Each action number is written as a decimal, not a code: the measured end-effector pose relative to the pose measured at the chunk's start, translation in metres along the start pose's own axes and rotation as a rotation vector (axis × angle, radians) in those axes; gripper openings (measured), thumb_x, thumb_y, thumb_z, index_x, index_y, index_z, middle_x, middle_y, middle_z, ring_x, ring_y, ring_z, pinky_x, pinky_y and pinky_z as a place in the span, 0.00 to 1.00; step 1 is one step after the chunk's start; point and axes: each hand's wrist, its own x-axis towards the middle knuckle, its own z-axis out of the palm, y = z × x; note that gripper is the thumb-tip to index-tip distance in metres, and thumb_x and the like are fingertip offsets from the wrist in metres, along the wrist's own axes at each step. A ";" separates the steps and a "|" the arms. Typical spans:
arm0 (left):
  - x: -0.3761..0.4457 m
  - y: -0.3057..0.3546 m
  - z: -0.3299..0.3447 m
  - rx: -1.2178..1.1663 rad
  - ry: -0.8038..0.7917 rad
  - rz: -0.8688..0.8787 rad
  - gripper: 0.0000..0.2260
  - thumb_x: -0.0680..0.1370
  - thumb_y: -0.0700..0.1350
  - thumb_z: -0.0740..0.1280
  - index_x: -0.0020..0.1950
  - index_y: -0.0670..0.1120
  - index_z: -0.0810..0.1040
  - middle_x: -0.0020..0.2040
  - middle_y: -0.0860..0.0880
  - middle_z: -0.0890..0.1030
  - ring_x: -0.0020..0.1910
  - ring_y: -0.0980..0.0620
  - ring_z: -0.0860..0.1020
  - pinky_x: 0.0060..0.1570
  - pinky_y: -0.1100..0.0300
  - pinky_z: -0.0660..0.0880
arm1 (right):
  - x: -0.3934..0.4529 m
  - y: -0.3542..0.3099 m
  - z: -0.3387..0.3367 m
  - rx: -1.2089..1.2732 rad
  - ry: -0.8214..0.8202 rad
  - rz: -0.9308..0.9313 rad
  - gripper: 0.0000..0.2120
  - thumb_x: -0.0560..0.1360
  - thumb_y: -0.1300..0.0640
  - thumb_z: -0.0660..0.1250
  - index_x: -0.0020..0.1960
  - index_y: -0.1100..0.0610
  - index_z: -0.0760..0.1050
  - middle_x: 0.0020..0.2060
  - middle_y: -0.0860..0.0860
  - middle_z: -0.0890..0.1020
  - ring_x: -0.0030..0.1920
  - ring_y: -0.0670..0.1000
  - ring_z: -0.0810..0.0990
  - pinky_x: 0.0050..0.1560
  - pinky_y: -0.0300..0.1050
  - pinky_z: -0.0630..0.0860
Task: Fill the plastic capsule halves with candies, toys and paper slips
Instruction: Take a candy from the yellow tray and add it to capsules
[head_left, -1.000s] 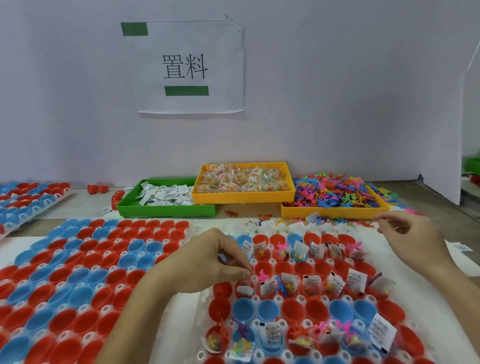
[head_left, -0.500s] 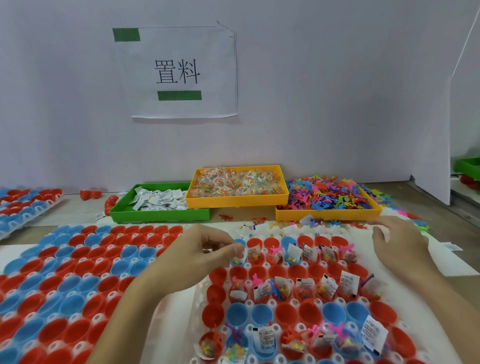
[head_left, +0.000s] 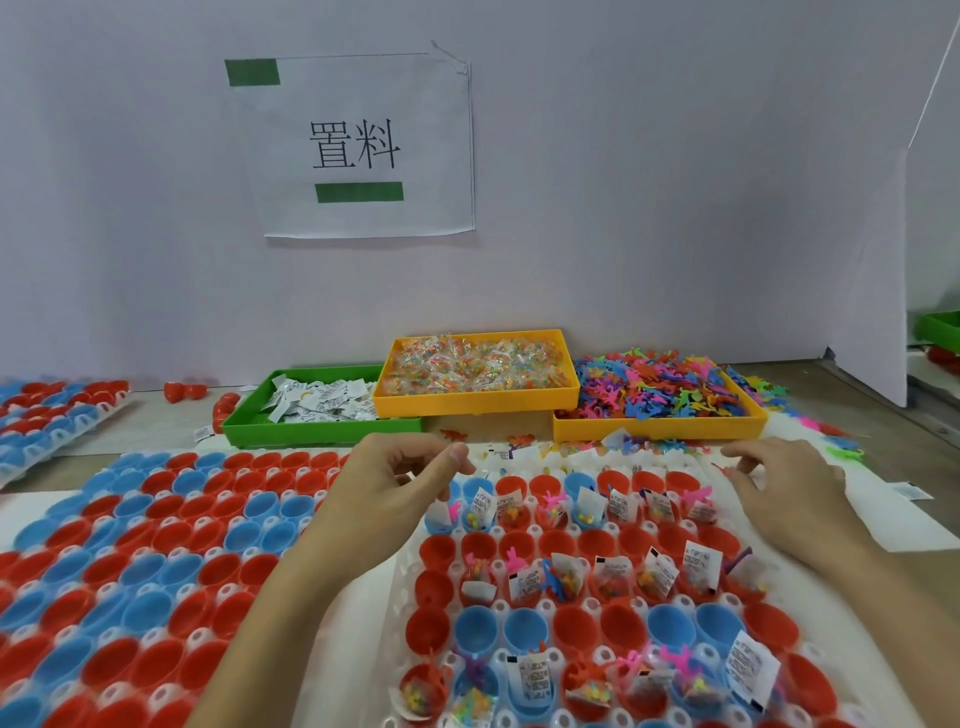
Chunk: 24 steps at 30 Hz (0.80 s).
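A white tray (head_left: 395, 597) in front of me holds rows of red and blue capsule halves (head_left: 522, 631). Several rows hold candy packets, small plastic toys and paper slips; other rows stand bare. My left hand (head_left: 387, 491) hovers over the tray's far left corner, fingers loosely curled, thumb and forefinger apart, nothing seen in it. My right hand (head_left: 784, 493) hovers over the far right corner, fingers spread, holding nothing. Behind the tray stand a green bin of paper slips (head_left: 322, 402), a yellow bin of candy packets (head_left: 478, 371) and a yellow bin of coloured toys (head_left: 660, 397).
A second tray of red and blue capsule halves (head_left: 140, 561) fills the left. Another such tray (head_left: 47, 410) lies at far left. Loose red halves (head_left: 184, 391) sit near the green bin. A white wall with a paper sign (head_left: 358, 148) stands behind the bins. Toys (head_left: 841, 447) lie scattered at right.
Both hands have risen from the capsule rows and moved toward the far edge of the tray, the left hand leaving the second filled row.
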 end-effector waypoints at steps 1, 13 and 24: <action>0.000 0.000 0.000 -0.008 0.008 -0.001 0.15 0.74 0.59 0.62 0.43 0.53 0.85 0.31 0.55 0.80 0.34 0.57 0.78 0.37 0.67 0.75 | 0.000 0.001 0.001 0.007 0.005 -0.005 0.09 0.79 0.56 0.67 0.58 0.52 0.82 0.48 0.51 0.83 0.55 0.55 0.74 0.57 0.58 0.71; 0.000 0.003 0.004 0.011 0.031 0.012 0.16 0.74 0.60 0.60 0.44 0.54 0.84 0.32 0.58 0.80 0.37 0.57 0.79 0.39 0.67 0.76 | 0.002 -0.002 -0.001 0.137 -0.011 0.057 0.07 0.78 0.62 0.69 0.54 0.58 0.84 0.43 0.52 0.82 0.41 0.48 0.75 0.43 0.45 0.70; -0.009 0.034 0.023 -0.134 -0.020 0.091 0.15 0.75 0.56 0.64 0.44 0.49 0.86 0.35 0.56 0.82 0.36 0.56 0.79 0.37 0.61 0.76 | -0.029 -0.067 -0.053 0.847 -0.001 -0.061 0.02 0.76 0.60 0.71 0.47 0.54 0.81 0.38 0.51 0.86 0.41 0.49 0.85 0.42 0.42 0.78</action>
